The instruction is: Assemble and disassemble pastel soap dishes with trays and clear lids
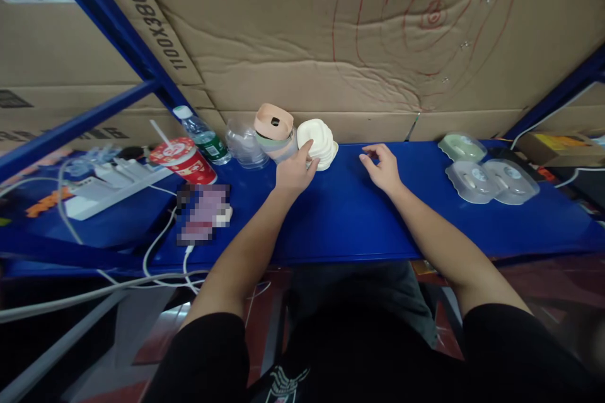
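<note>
Stack of cream rounded-square pieces (316,138) is seen at 1 o'clock from left hand (293,171); thumb and forefinger are held apart there, contact unclear. Right hand (382,169), 3 o'clock, loosely curled, empty. Nested pastel containers (274,133), 11 o'clock, could be toppled by knuckles brushed sideways.
</note>
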Demonstrator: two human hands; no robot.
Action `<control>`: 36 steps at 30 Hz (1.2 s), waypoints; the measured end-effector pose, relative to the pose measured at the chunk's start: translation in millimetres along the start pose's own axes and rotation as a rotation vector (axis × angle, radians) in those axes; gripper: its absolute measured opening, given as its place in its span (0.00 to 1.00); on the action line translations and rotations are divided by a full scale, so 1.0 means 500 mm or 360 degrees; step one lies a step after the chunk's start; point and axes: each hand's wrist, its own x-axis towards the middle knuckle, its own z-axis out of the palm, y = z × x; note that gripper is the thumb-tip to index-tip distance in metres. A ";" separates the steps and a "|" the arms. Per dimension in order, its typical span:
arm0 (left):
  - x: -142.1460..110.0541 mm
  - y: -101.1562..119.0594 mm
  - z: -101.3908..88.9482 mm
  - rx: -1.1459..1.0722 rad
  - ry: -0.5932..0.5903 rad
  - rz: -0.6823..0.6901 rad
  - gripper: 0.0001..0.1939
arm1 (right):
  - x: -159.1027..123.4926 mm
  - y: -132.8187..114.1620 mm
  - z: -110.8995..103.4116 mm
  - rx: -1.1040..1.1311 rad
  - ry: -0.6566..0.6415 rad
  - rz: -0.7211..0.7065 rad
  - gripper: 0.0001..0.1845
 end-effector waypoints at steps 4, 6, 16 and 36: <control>-0.007 -0.003 0.003 -0.0099 -0.0026 0.0017 0.33 | 0.017 0.004 -0.042 -0.0379 -0.0027 -0.0037 0.24; -0.011 -0.004 0.004 -0.0131 -0.0095 0.0119 0.31 | 0.032 0.017 -0.079 -0.0698 0.0028 0.0152 0.25; -0.021 0.007 0.025 -0.0123 -0.0654 0.0564 0.27 | 0.055 0.127 -0.236 -0.1172 -0.0033 0.1289 0.37; -0.029 0.010 0.006 -0.0134 -0.0492 0.0553 0.31 | 0.028 0.039 -0.112 -0.0523 -0.0916 0.0134 0.57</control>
